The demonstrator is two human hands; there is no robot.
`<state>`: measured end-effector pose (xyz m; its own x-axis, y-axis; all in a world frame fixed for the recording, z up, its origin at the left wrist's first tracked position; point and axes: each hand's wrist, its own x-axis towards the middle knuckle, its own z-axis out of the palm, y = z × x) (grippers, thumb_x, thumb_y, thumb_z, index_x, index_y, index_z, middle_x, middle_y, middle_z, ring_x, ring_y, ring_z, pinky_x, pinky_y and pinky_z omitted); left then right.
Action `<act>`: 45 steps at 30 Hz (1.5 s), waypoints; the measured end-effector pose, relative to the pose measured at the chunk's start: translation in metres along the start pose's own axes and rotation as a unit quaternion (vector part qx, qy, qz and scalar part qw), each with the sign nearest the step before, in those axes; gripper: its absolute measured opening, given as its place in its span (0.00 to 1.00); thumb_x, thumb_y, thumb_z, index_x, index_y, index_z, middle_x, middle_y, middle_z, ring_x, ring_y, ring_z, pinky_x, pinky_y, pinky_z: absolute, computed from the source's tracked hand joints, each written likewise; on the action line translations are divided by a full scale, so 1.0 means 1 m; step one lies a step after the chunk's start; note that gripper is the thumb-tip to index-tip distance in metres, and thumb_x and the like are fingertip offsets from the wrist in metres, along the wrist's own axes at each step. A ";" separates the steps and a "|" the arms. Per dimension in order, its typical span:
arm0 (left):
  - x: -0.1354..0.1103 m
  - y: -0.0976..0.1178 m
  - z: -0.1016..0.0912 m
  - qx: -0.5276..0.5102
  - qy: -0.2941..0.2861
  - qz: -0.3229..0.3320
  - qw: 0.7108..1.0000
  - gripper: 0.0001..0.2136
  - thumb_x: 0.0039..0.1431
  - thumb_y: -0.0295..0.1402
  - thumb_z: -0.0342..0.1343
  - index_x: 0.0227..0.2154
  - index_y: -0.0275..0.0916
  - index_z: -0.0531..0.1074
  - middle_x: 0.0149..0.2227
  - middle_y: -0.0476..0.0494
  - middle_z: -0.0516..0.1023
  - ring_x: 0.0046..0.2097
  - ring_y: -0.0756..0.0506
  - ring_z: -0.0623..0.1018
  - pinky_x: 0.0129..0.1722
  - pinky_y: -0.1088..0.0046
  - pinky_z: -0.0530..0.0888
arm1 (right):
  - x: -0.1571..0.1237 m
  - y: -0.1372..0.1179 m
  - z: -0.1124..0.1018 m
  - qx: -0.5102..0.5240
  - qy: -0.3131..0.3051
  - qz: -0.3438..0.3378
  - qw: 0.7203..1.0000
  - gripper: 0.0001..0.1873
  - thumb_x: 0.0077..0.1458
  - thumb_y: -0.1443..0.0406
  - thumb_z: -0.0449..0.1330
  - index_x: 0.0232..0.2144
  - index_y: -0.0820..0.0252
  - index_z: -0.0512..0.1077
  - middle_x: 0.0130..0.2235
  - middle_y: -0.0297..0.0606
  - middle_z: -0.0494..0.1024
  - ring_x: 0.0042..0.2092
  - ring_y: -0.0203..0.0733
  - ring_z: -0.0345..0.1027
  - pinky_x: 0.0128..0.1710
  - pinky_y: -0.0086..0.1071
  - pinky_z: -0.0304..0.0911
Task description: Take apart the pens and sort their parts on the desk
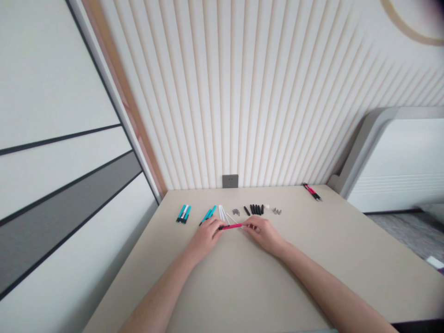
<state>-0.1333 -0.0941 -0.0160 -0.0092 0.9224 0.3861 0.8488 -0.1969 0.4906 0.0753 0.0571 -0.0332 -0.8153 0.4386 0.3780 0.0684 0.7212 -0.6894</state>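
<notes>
Above the table, my left hand (209, 232) is closed on the black end of a red pen barrel (231, 226), which lies about level. My right hand (261, 231) pinches at the barrel's other end, where a small pale bit shows between the fingertips; what it is I cannot make out. Just behind the barrel are several thin white pen refills (220, 212), one slanting towards my right fingers. Blue pen barrels (210, 213) with black parts lie beyond my left hand. Several black grips (256, 209) lie in a row beyond my right hand.
Small grey parts sit in two piles, one left (236, 212) and one right (277, 211) of the grips, near small white pieces (267, 206). More blue and white barrels (183, 213) lie far left. Red and black pens (312, 192) lie at the table's (243, 286) back right.
</notes>
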 end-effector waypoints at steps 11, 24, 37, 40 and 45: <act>-0.001 -0.001 0.003 -0.019 -0.006 -0.002 1.000 0.08 0.65 0.29 0.50 0.43 0.41 0.72 0.43 0.44 0.73 0.47 0.44 0.73 0.51 0.63 0.70 | 0.001 -0.003 -0.001 0.007 0.008 0.014 1.000 0.14 0.62 0.56 0.55 0.39 0.56 0.77 0.36 0.40 0.79 0.37 0.41 0.71 0.36 0.33 0.66; 0.000 0.000 0.002 0.004 0.000 0.002 1.000 0.08 0.65 0.28 0.49 0.42 0.42 0.72 0.43 0.45 0.73 0.47 0.45 0.73 0.50 0.64 0.71 | 0.001 -0.011 -0.002 0.015 -0.008 0.002 1.000 0.12 0.63 0.59 0.55 0.38 0.55 0.77 0.36 0.38 0.79 0.37 0.41 0.71 0.37 0.32 0.65; 0.000 0.001 0.001 -0.007 0.007 0.005 1.000 0.08 0.65 0.28 0.49 0.42 0.41 0.72 0.42 0.45 0.73 0.46 0.45 0.73 0.50 0.65 0.71 | 0.001 -0.009 -0.003 0.013 -0.009 0.014 1.000 0.11 0.62 0.60 0.56 0.40 0.56 0.77 0.38 0.38 0.79 0.38 0.41 0.71 0.38 0.32 0.63; 0.000 0.003 0.001 -0.014 -0.003 0.010 1.000 0.08 0.65 0.28 0.49 0.43 0.42 0.72 0.42 0.45 0.72 0.46 0.45 0.73 0.50 0.65 0.70 | 0.000 -0.008 -0.002 0.024 -0.006 0.017 1.000 0.11 0.62 0.61 0.56 0.41 0.56 0.77 0.39 0.39 0.79 0.39 0.41 0.71 0.39 0.32 0.64; 0.000 0.003 0.001 -0.019 -0.003 0.003 1.000 0.08 0.65 0.28 0.49 0.43 0.42 0.72 0.43 0.45 0.72 0.47 0.45 0.73 0.50 0.66 0.70 | 0.000 -0.011 -0.003 0.056 -0.010 0.023 0.998 0.12 0.61 0.60 0.56 0.40 0.56 0.78 0.38 0.38 0.80 0.39 0.41 0.71 0.38 0.32 0.64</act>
<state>-0.1298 -0.0946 -0.0154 -0.0013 0.9231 0.3845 0.8277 -0.2147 0.5184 0.0759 0.0509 -0.0243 -0.8237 0.4592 0.3325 0.0429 0.6353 -0.7711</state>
